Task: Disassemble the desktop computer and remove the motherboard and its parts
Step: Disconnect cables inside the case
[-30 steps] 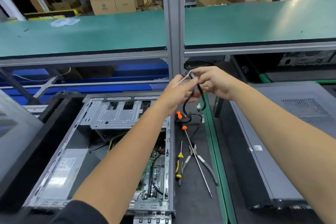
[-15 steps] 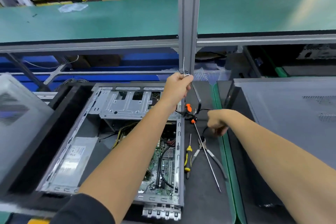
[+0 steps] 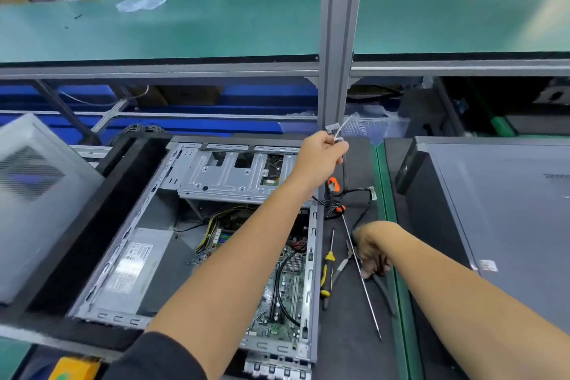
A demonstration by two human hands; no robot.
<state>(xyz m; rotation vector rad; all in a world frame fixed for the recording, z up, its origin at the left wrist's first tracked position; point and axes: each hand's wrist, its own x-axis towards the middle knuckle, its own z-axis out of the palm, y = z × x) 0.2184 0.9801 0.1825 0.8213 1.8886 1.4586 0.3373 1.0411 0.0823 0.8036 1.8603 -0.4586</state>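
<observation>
On far left of bench: grey side panel (image 3: 37, 200) w/ vent grille, lying flat, apart from the case. Next right, open desktop case (image 3: 197, 225) on its side on a black mat (image 3: 348, 348). Inside: PSU (image 3: 132, 259) w/ label at lower left, drive cage (image 3: 231, 176) across the far end, yellow/black wire bundle (image 3: 212, 231) below the cage, green motherboard (image 3: 287, 296) along the right wall, partly hidden by the left forearm; a black cable loops over it.

Left hand (image 3: 320, 157) raised above case's far right corner, fingers curled, pinching a white connector (image 3: 334, 129) w/ a white zip tie sticking up; black cable (image 3: 344, 170) hangs from the fist down to the mat, where it meets a tangle of black leads near an orange-handled tool (image 3: 333, 187).

Mat right of case: yellow/black screwdriver (image 3: 327, 271), tip pointing away; long thin screwdriver (image 3: 361, 271) w/ orange handle at far end; pliers (image 3: 382, 287), grey handles.

Right hand (image 3: 371, 251) low on the mat, fingers curled down onto the pliers by the long shaft; whether it actually grips them, can't tell – fingertips hidden.

Far right: second closed PC case (image 3: 493, 225), grey panel up, beyond green bench edge (image 3: 382, 188). Upright alu post (image 3: 336, 40) behind left hand; green upper shelf (image 3: 185, 28) across the back.
</observation>
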